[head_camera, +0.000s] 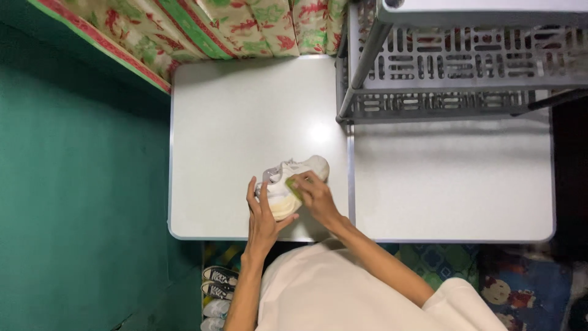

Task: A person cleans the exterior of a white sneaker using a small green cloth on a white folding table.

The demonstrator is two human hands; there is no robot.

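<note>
Clasped around the heel end of a white shoe [293, 184] on the white table [245, 110], the left hand [262, 217] steadies it while the right hand [313, 195] pinches a green sponge [294, 189] against its side, best rubbed firmly.

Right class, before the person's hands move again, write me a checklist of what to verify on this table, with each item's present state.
1. Left hand steadies the white shoe at its heel end: ok.
2. Right hand has a small green thing pressed against the shoe: ok, though what it is cannot be told.
3. Shoe rests on the white table, not hanging over the near edge: ok.
4. How firm the left grip is: cannot tell.
5. Grey slotted rack stands apart from both hands: ok.
6. Black sneakers on the floor lie apart from the hands: ok.
</note>
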